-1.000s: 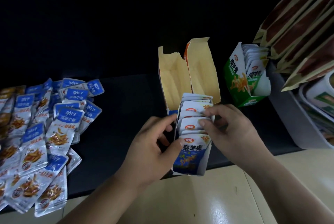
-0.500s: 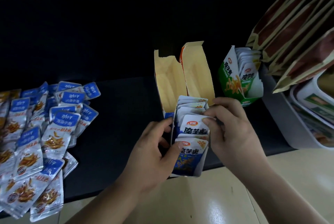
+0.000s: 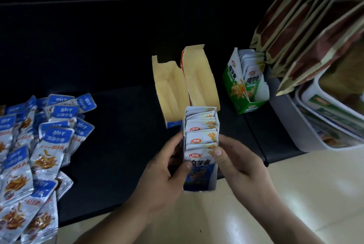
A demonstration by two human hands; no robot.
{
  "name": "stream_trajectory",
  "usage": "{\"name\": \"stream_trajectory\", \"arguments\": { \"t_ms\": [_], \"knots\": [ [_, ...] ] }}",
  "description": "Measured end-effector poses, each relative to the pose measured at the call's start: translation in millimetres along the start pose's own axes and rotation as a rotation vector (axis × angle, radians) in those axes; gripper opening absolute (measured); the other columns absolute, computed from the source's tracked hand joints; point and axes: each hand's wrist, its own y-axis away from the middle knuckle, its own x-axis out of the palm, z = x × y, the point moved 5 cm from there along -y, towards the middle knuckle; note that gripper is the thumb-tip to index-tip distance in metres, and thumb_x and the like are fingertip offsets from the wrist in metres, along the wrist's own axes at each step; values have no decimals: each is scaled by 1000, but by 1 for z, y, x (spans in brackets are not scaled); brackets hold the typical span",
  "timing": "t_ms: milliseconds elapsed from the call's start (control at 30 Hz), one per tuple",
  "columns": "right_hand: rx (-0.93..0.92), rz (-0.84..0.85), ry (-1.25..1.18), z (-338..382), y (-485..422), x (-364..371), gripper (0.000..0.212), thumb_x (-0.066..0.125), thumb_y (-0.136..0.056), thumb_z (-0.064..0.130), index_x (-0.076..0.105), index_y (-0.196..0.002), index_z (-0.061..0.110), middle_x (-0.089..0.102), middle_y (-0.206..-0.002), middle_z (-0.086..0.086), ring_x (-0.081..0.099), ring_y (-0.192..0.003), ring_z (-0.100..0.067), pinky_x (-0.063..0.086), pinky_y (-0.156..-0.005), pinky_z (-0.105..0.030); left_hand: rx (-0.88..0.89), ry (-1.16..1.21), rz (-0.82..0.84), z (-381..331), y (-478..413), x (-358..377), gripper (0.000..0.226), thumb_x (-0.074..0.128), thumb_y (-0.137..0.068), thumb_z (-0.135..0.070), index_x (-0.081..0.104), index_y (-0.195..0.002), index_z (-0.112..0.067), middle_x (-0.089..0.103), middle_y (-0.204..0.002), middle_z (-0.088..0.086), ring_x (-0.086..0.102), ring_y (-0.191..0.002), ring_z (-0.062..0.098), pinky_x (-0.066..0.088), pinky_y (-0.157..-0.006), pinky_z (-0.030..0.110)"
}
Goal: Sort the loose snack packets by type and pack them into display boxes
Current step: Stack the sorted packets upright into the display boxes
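Head view — hands (image 3: 161, 176) (image 3: 242, 167) hide blue box (image 3: 199, 176) sides, loose packets (image 3: 45, 145) cropped

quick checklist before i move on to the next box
1. Grip on blue box: ok, left hand and right hand hold its sides.
2. Packets in it upright, one type: ok.
3. Room for more: not ok, looks full.
4. Empty open boxes ready behind: ok.
5. Loose fish packets all packed: not ok, pile lies at left.
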Motion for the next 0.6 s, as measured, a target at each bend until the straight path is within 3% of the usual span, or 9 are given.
{"name": "stream_trajectory", "arguments": {
  "t_ms": [133,233,333,467,600],
  "knots": [
    [-52,-67,176,-5,12,-30,44,71,-94,9,65,-129,35,74,-114,20,72,-100,-5,57,-79,-21,-5,6,64,-4,-6,35,67,66,-100,-17,39,-151,-52,65,-132,-24,64,-121,-1,52,-106,41],
    [-40,-271,352,-25,19,-59,50,76,-89,17,61,-127,46,72,-109,27,70,-89,-6,60,-73,-36,22,-18,127,-12,-19,61,64,66,-100,-26,38,-148,-58,65,-133,-26,62,-122,-3,51,-108,41],
    [1,-405,415,-39,11,-81,49,73,-91,27,57,-133,46,71,-115,19,68,-95,-4,58,-79,-40,18,-27,229,-25,-37,87,68,66,-100,-25,34,-149,-61,65,-131,-27,62,-121,-4,56,-103,37],
    [-28,-425,398,-36,-17,-91,49,68,-94,26,55,-140,35,69,-125,16,64,-116,-7,55,-96,-42,16,-95,235,-39,-64,94,75,67,-99,-16,34,-139,-70,68,-118,-28,70,-101,0,56,-94,23],
    [-16,-398,363,-27,-36,-85,49,67,-94,22,56,-138,39,68,-123,19,63,-114,-3,55,-94,-34,28,-133,178,-51,-81,82,65,67,-99,-14,45,-121,-71,71,-103,-27,69,-80,6,59,-82,27]
  ]
}}
